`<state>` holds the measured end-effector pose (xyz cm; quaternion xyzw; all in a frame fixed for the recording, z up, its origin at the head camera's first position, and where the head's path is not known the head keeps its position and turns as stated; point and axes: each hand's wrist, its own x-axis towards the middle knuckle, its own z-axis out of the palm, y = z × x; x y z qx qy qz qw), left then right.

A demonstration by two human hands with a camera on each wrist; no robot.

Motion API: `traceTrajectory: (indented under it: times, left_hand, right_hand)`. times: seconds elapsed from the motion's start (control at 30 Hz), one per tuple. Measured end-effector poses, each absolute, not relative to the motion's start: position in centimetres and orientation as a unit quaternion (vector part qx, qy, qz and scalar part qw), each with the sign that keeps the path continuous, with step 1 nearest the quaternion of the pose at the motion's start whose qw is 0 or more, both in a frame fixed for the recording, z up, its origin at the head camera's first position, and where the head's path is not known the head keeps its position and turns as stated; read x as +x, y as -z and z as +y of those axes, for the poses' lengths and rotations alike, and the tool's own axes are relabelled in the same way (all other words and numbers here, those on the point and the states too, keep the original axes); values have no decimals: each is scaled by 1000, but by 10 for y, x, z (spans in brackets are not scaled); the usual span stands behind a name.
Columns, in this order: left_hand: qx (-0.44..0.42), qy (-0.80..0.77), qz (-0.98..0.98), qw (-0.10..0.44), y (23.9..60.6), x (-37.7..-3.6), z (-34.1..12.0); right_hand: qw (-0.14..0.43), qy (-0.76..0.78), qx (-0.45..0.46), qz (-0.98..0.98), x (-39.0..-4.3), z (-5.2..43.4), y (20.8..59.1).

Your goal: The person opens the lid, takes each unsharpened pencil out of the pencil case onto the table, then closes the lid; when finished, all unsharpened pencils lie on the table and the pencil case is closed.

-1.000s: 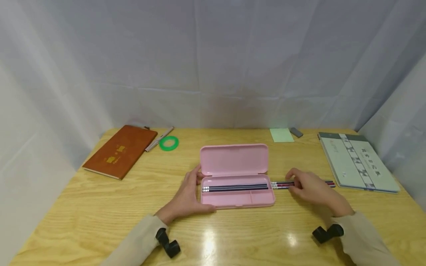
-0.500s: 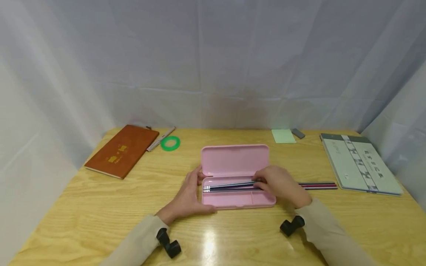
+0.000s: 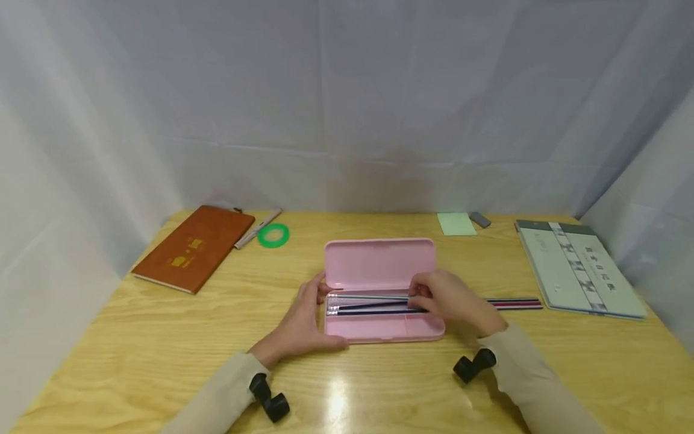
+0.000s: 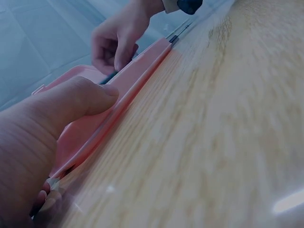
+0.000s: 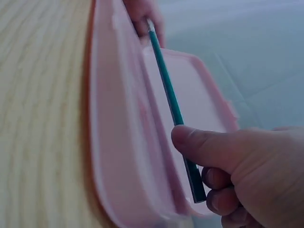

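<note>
A pink pencil case (image 3: 363, 328) lies open on the table with its lid (image 3: 379, 265) tipped back. My left hand (image 3: 298, 325) grips its left end, the thumb at the front edge and the fingers round the back corner. Over the case's right part, my right hand (image 3: 454, 301) pinches a dark green pencil (image 5: 168, 90) between thumb and fingers; in the right wrist view this pencil slants along the case. Dark pencils (image 3: 358, 312) with silver ends lie in the rear compartment, partly hidden by the right hand.
More pencils (image 3: 517, 303) lie right of the case, beside a pale green notebook (image 3: 580, 268). Farther back are a sticky-note pad (image 3: 456, 223) and a grey eraser (image 3: 479, 219). A brown notebook (image 3: 195, 248), a pen (image 3: 249, 235) and green tape (image 3: 273, 235) lie at left.
My right hand has moved left from the pencils on the table to over the case, bringing a pencil with it. The left hand keeps its grip on the case.
</note>
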<state>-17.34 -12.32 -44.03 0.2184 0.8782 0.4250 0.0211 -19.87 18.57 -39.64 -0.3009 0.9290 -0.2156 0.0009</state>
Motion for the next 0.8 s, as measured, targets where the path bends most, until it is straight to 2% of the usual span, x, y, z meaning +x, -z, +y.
traceTrajectory:
  times: [0.2, 0.43, 0.6, 0.8]
  left_hand:
    - [226, -419, 880, 12, 443, -175, -123]
    - [219, -424, 878, 13, 442, -174, -124]
    - [219, -423, 879, 8, 440, -173, -126]
    - [230, -419, 878, 7, 440, -174, -125]
  right_hand:
    - [-34, 244, -296, 923, -185, 229, 389]
    - [-99, 260, -258, 925, -155, 305, 405]
    - [-86, 272, -207, 936, -138, 346, 417]
    - [-78, 249, -189, 947, -134, 364, 423]
